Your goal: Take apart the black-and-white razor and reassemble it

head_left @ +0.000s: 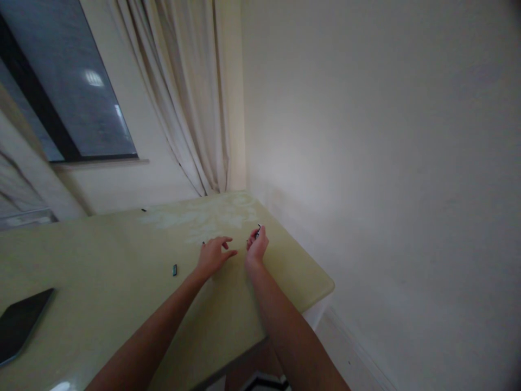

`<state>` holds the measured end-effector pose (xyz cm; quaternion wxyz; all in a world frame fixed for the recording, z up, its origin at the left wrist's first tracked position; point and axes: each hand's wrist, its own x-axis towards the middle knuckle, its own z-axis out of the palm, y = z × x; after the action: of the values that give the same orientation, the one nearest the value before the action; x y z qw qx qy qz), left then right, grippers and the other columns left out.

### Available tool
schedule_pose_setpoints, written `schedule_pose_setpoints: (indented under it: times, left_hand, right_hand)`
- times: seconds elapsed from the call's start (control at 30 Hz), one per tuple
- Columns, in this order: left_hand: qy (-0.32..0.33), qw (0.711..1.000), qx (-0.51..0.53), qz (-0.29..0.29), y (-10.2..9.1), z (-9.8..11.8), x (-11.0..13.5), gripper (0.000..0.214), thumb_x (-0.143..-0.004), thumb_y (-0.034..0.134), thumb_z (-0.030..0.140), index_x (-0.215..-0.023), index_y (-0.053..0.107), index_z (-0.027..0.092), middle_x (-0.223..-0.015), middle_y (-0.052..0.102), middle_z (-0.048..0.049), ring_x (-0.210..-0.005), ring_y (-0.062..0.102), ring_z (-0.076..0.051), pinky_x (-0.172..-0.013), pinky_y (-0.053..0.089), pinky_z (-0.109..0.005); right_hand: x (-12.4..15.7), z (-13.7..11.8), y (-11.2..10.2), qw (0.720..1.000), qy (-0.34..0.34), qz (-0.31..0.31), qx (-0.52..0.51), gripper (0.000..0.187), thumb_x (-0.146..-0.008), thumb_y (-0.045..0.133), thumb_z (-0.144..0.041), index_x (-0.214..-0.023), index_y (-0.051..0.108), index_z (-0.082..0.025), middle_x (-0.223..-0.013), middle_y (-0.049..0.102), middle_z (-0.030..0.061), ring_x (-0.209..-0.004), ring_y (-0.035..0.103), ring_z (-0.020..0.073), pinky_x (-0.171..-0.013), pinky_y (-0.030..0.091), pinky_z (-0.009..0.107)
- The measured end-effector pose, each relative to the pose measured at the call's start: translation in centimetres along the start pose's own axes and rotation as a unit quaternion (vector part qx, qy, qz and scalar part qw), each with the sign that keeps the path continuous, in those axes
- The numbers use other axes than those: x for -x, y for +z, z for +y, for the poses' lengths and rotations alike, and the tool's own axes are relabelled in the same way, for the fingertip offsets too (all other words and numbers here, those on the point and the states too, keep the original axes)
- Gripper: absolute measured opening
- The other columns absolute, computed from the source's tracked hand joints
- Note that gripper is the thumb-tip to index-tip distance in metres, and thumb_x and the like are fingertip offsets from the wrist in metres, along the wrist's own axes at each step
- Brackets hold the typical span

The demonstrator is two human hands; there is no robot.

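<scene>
My left hand (214,254) is over the pale yellow-green tabletop (134,293), its thumb and fingers apart with nothing seen between them. A tiny dark spot shows at its knuckles; what it is I cannot tell. To its right, my right hand (256,246) is closed around a small dark object (258,234) with a thin hooked end sticking out above the fingers. Most of that object is hidden by the fingers, so its kind is unclear. On the table left of my left hand lies a small dark rectangular piece (175,270) with a bluish-green tint.
A black flat device like a tablet or laptop (24,323) lies at the left. A small dark bit (144,210) rests near the table's back edge. A wall (366,163) borders the right side; a curtain (183,98) and a window (77,81) stand behind.
</scene>
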<state>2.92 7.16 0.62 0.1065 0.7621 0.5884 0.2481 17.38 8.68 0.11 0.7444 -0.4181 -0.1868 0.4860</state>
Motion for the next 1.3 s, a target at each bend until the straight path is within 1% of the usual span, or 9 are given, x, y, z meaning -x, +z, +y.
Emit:
schedule_pose_setpoints:
  times: [0.1, 0.23, 0.3, 0.4, 0.53, 0.7, 0.87, 1.13, 1.3]
  left_hand:
    - [-0.041, 0.998, -0.013, 0.035, -3.2, -5.4, 2.7, 0.038, -0.083, 0.071, 0.049, -0.114, 0.076, 0.027, -0.104, 0.076, -0.0064, -0.096, 0.067, -0.029, -0.087, 0.044, -0.039]
    - [-0.137, 0.99, -0.01, 0.038, -6.1, -12.0, 6.0, 0.054, -0.072, 0.075, 0.058, -0.116, 0.076, 0.027, -0.112, 0.075, -0.0089, -0.095, 0.068, -0.03, -0.081, 0.047, -0.039]
    - [-0.147, 0.989, 0.004, 0.031, -6.6, -14.0, 7.0, 0.062, -0.066, 0.077, 0.061, -0.117, 0.076, 0.026, -0.117, 0.073, -0.0102, -0.096, 0.069, -0.031, -0.079, 0.048, -0.038]
    - [-0.127, 0.991, 0.036, 0.022, -6.6, -15.2, 7.5, 0.056, -0.066, 0.075, 0.061, -0.107, 0.079, 0.024, -0.114, 0.072, -0.0106, -0.092, 0.069, -0.029, -0.08, 0.05, -0.037]
    - [-0.101, 0.991, 0.061, 0.059, -6.1, -14.1, 7.1, 0.041, -0.07, 0.072, 0.055, -0.096, 0.08, 0.024, -0.103, 0.071, -0.0087, -0.083, 0.066, -0.025, -0.08, 0.051, -0.037]
    - [0.025, 0.972, 0.163, 0.169, -4.8, -8.9, 6.9, 0.042, -0.077, 0.073, 0.054, -0.107, 0.076, 0.025, -0.093, 0.065, -0.0043, -0.078, 0.058, -0.021, -0.078, 0.051, -0.034]
    - [0.102, 0.948, 0.221, 0.204, -4.1, -5.1, 7.2, 0.035, -0.081, 0.076, 0.048, -0.11, 0.074, 0.027, -0.095, 0.063, -0.0033, -0.076, 0.055, -0.019, -0.077, 0.05, -0.033]
    - [0.085, 0.937, 0.271, 0.203, -3.9, -4.4, 7.7, 0.033, -0.082, 0.075, 0.045, -0.109, 0.075, 0.026, -0.093, 0.063, -0.0028, -0.072, 0.053, -0.017, -0.071, 0.049, -0.03]
    - [0.019, 0.927, 0.333, 0.171, -3.9, -4.2, 7.5, 0.045, -0.082, 0.073, 0.053, -0.115, 0.072, 0.022, -0.087, 0.066, -0.0021, -0.063, 0.052, -0.014, -0.061, 0.045, -0.027]
  right_hand:
    - [0.7, 0.1, 0.4, 0.999, 0.013, -0.04, 0.01, 0.049, -0.092, 0.042, -0.067, -0.069, 0.043, -0.024, -0.048, 0.026, -0.0103, -0.039, 0.021, 0.0086, -0.04, 0.013, 0.023]
    - [1.9, 0.8, 0.9, 0.991, 0.011, -0.125, 0.038, 0.052, -0.089, 0.048, -0.071, -0.069, 0.046, -0.023, -0.049, 0.028, -0.0099, -0.04, 0.022, 0.0079, -0.04, 0.012, 0.023]
    - [2.5, 1.1, 1.0, 0.987, 0.004, -0.155, 0.049, 0.053, -0.087, 0.05, -0.071, -0.068, 0.048, -0.022, -0.049, 0.029, -0.0098, -0.04, 0.022, 0.0076, -0.04, 0.013, 0.023]
    - [3.0, 1.5, 1.0, 0.981, -0.009, -0.182, 0.074, 0.055, -0.084, 0.053, -0.073, -0.065, 0.05, -0.021, -0.048, 0.029, -0.0097, -0.041, 0.021, 0.0072, -0.041, 0.013, 0.022]
    - [3.6, 1.9, 0.7, 0.962, -0.022, -0.233, 0.142, 0.055, -0.08, 0.059, -0.074, -0.064, 0.052, -0.021, -0.048, 0.03, -0.0097, -0.042, 0.021, 0.0071, -0.042, 0.015, 0.023]
    - [4.9, 2.5, 0.8, 0.906, -0.026, -0.353, 0.232, 0.048, -0.075, 0.073, -0.064, -0.074, 0.068, -0.016, -0.052, 0.043, -0.0064, -0.047, 0.032, 0.0081, -0.046, 0.019, 0.023]
    - [6.3, 2.5, 0.8, 0.881, 0.051, -0.428, 0.197, 0.046, -0.074, 0.077, -0.059, -0.087, 0.072, -0.015, -0.048, 0.038, -0.0096, -0.043, 0.025, 0.0069, -0.044, 0.016, 0.024]
    - [6.3, 2.0, 0.6, 0.868, 0.128, -0.462, 0.128, 0.04, -0.074, 0.08, -0.052, -0.088, 0.071, -0.016, -0.046, 0.033, -0.0125, -0.039, 0.02, 0.0056, -0.041, 0.013, 0.024]
    - [6.0, 2.3, 0.7, 0.896, 0.025, -0.402, 0.186, 0.035, -0.076, 0.076, -0.05, -0.079, 0.073, -0.015, -0.047, 0.042, -0.0077, -0.043, 0.028, 0.0074, -0.044, 0.02, 0.023]
